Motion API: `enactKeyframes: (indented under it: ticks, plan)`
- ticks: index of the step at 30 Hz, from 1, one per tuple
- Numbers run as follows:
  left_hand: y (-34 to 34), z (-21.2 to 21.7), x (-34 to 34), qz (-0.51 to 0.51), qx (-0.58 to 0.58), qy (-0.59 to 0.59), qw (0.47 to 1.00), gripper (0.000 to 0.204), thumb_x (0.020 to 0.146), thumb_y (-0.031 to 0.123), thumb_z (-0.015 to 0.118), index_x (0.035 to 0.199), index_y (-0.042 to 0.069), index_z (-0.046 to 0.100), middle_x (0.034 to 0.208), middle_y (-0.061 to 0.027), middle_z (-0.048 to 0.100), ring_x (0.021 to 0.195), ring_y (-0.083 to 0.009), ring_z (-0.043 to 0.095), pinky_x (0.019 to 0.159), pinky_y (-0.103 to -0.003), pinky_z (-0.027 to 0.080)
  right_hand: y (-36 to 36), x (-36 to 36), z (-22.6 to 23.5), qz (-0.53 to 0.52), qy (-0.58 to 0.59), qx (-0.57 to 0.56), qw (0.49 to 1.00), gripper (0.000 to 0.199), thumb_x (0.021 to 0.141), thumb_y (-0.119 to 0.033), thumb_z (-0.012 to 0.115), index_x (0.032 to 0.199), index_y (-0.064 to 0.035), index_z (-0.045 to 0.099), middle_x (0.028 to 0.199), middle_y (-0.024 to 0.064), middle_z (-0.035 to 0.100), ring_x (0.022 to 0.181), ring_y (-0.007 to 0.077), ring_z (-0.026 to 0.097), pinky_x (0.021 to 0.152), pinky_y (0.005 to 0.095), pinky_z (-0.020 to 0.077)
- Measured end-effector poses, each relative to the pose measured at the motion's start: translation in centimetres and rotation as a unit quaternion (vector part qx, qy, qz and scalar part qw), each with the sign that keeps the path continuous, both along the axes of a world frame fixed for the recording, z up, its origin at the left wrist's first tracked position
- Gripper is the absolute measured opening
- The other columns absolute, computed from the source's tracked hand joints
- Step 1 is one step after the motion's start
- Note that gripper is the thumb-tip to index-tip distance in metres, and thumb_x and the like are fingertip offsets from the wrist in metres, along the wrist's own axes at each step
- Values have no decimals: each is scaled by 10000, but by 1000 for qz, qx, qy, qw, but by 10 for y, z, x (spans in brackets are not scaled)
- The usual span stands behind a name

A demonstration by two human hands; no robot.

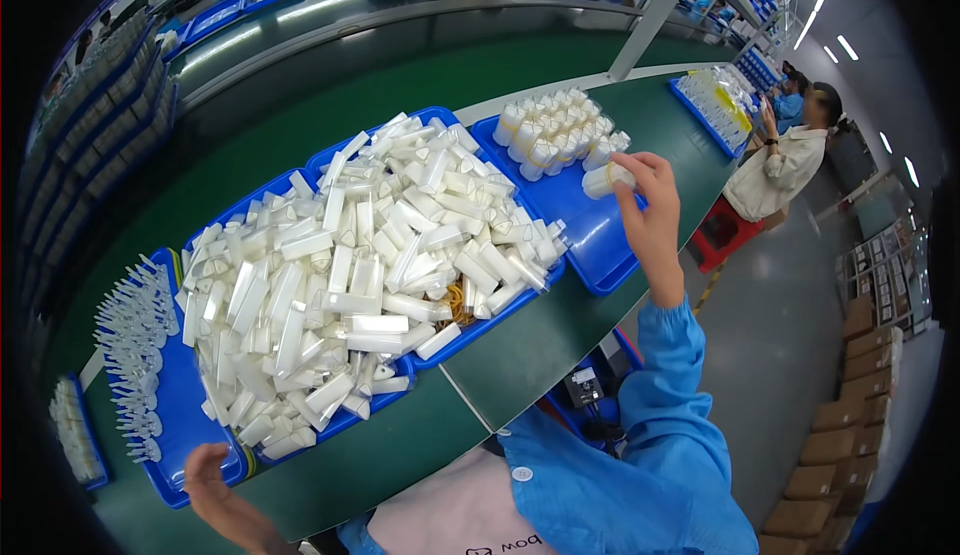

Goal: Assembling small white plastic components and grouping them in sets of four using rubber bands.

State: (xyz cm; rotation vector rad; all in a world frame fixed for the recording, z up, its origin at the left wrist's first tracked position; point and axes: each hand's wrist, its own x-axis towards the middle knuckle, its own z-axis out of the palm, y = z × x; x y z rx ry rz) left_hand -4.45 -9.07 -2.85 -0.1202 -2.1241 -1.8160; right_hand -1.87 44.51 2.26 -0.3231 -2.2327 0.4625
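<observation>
My right hand (652,217) grips a translucent white plastic bundle (602,181) between thumb and fingers, above a blue tray (600,245). Upright bundles of the same look (555,127) stand together at that tray's far end. At the lower left, my left hand (215,490) has loosely curved fingers and nothing visible in them. It is over the near edge of another blue tray (185,395), where rows of small white pointed parts (135,355) stand. Between my hands lies a big heap of white, clear-edged plastic tubes (340,275), filling two blue trays.
Yellow-brown rubber bands (458,300) show among the tubes. The green bench (500,380) carries all these trays. A tray of white parts (715,105) lies farther right, near a seated co-worker (785,170) on a red stool (718,238). Stacked blue trays (95,145) rise at left.
</observation>
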Motion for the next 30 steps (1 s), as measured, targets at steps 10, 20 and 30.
enactKeyframes:
  ticks: [10, 20, 30]
  plan:
    - [-63, -15, -8, 145, -8, -63, 987, 519, 1004, 402, 352, 1033, -44, 616, 926, -98, 607, 899, -177, 558, 861, -298, 414, 87, -62, -67, -62, -69, 15, 996, 331, 746, -122, 708, 1060, -89, 610, 1020, 112, 544, 865, 276, 581, 740, 365, 483]
    - [-133, -39, -39, 234, -492, -56, 837, 355, 901, 214, 596, 1218, 57, 564, 869, -80, 546, 808, -205, 519, 751, -343, 421, 30, -41, -36, 91, -128, -169, 973, 332, 792, -162, 686, 1106, -74, 619, 909, 53, 627, 785, 179, 586, 728, 313, 465]
    - [-175, -35, -72, 252, -541, -71, 799, 322, 881, 152, 594, 1187, 56, 558, 896, -90, 511, 730, -213, 497, 694, -318, 427, -29, -47, -38, 198, -259, -89, 941, 419, 909, -297, 530, 1237, -37, 504, 921, 130, 664, 859, 282, 611, 735, 396, 457]
